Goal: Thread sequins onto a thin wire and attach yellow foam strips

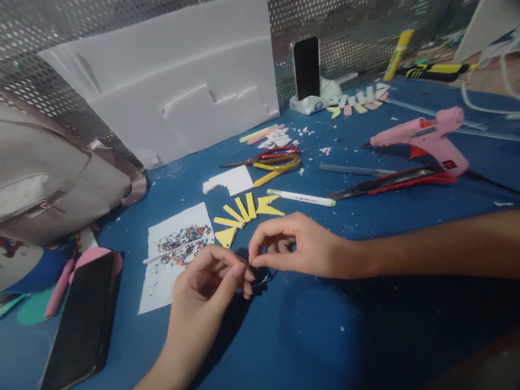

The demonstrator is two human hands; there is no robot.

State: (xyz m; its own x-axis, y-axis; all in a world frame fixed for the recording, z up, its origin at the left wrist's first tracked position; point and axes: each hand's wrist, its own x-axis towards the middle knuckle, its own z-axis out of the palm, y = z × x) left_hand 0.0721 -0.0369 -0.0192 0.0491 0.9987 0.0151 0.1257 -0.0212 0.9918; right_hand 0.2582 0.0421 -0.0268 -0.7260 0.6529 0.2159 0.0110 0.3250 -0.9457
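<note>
My left hand and my right hand meet over the blue table, fingertips pinched together on a small dark ring-like piece with a greenish edge. It is too small to name. Just beyond the hands lie several yellow foam wedges fanned out. Left of them a white paper sheet holds a heap of coloured glitter bits and a thin white stick.
A pink glue gun, a red-handled cutter, a white marker and scissors lie behind. A black phone lies at left near a beige bag. White foam board leans on the mesh wall.
</note>
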